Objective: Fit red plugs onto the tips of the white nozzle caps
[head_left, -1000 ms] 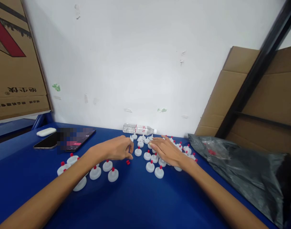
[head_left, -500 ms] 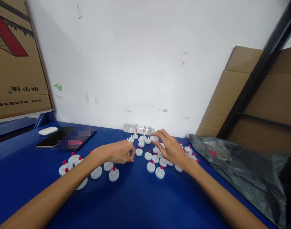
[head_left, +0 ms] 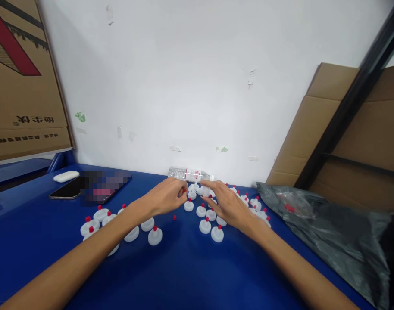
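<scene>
My left hand (head_left: 171,196) is closed, its fingertips pinched beside the pile of white nozzle lids (head_left: 192,195); what lies in the pinch is hidden. A small red cap (head_left: 174,217) lies on the blue table just below that hand. Between the thumb and fingers of my right hand (head_left: 227,202) is a white lid (head_left: 206,191), partly covered. Under and around the right hand stand several round white lids with red-capped nozzles (head_left: 217,234). More such lids (head_left: 155,236) stand on the left, some behind my left forearm.
A clear plastic bottle (head_left: 193,175) lies along the wall. Two phones (head_left: 66,188) and a white oval case (head_left: 66,176) are at the back left. A grey plastic bag (head_left: 339,241), with a clear bag of red caps (head_left: 290,208), covers the right side. Cardboard (head_left: 307,125) leans behind.
My left hand has moved up and slightly right, towards the pile, uncovering a red cap on the table. My right hand has shifted slightly down, still with the white lid.
</scene>
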The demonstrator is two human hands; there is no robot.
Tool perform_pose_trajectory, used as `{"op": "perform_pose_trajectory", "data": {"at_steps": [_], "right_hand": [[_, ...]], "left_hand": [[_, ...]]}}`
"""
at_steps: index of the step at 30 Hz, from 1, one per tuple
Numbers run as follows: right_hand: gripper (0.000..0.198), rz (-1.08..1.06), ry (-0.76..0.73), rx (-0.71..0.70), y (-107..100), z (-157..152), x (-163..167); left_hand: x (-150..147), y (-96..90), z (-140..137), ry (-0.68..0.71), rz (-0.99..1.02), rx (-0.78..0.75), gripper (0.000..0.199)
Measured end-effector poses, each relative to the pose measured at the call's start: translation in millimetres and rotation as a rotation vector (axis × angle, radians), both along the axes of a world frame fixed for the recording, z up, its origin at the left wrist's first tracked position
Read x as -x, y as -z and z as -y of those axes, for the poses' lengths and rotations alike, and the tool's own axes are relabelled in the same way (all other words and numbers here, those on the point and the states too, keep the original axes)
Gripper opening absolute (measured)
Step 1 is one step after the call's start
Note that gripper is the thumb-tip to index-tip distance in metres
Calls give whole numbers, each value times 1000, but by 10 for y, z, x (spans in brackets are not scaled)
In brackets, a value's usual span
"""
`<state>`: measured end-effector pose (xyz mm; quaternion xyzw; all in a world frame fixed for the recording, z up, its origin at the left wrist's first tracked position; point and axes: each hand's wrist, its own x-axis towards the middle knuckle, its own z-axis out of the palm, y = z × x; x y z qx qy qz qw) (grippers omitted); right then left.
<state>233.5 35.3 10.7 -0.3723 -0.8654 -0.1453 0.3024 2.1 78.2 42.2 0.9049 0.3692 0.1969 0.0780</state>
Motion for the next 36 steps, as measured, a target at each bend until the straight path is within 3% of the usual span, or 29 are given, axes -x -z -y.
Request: {"op": "perform_pose_trajectory", "data": {"at_steps": [7,12,19,26,32,36], "right_hand": [[51,62,-59,-49,10,23,60],[63,47,-82,-46,30,-1,51],[63,58,-61,-58,42,-15,32],[54,28,-87,-109,52,-16,27],[44,13,-97,-77,43,20,63],[43,24,-93,-91,36,56,98]], "left_hand": [[-68,-23,32,6,245,40,25],[-77,-44,83,52,349,251,23],[-75,-11,64,147,450,465,23],[-89,19,49,146,431,457,19],[-102,38,52,194,292,235,35],[-124,45,89,230,316,309,40]]}}
